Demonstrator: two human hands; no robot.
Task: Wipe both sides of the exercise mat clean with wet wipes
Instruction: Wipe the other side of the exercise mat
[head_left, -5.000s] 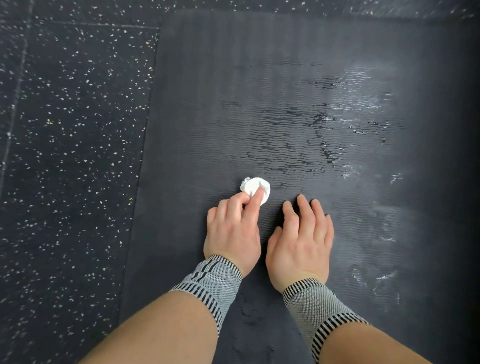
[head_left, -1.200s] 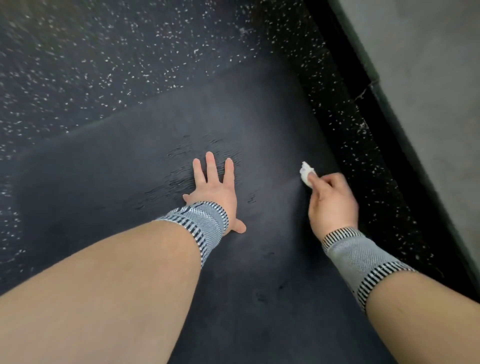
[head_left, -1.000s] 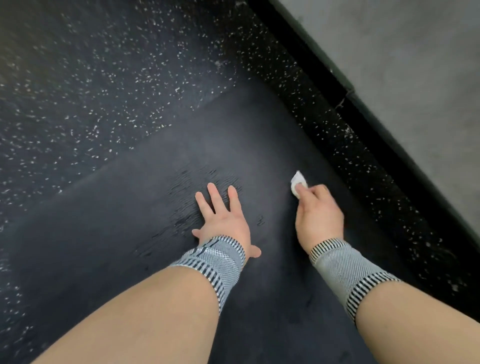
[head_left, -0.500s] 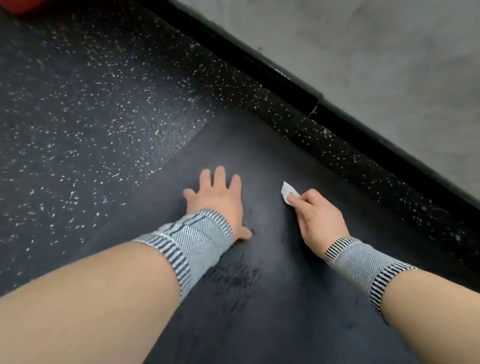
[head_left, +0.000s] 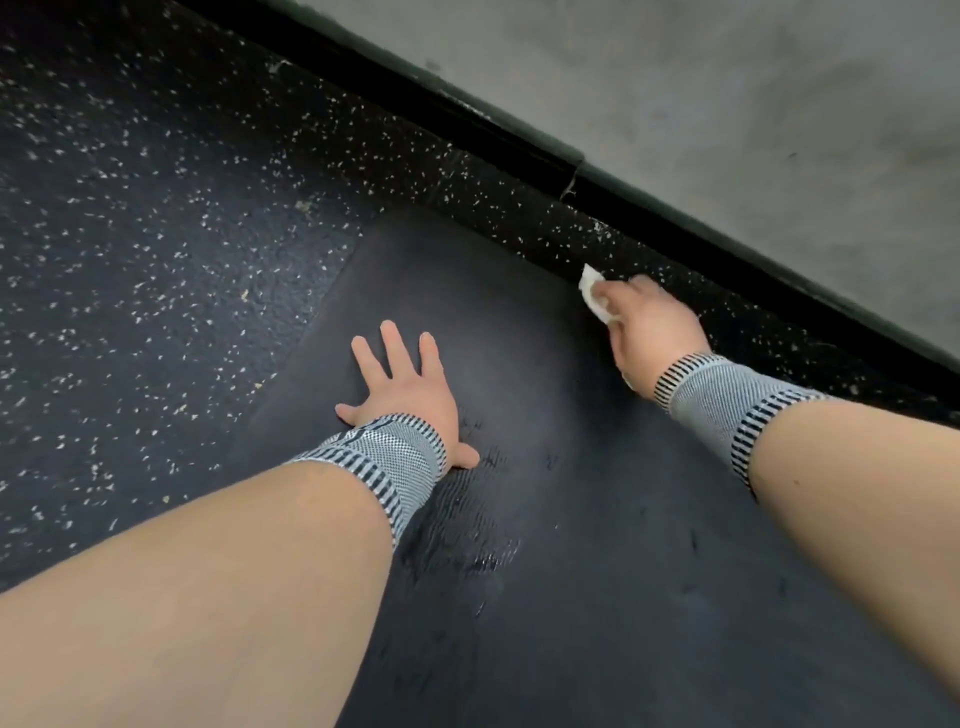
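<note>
The dark grey ribbed foam exercise mat (head_left: 597, 519) lies flat on the black speckled rubber floor (head_left: 130, 234), damp streaks showing nearest the viewer. The left hand (head_left: 410, 389) presses palm-down on it, fingers (head_left: 392, 340) straight and spread, a sound brace to stop the mat creeping. Further out, the right hand (head_left: 649, 322), arm extended, pinches a small crumpled white wet wipe (head_left: 592, 291) at the mat's far edge beside the black skirting board (head_left: 519, 140). Best to press the wipe flat and stroke along the edge toward the far corner, overlapping passes.
</note>
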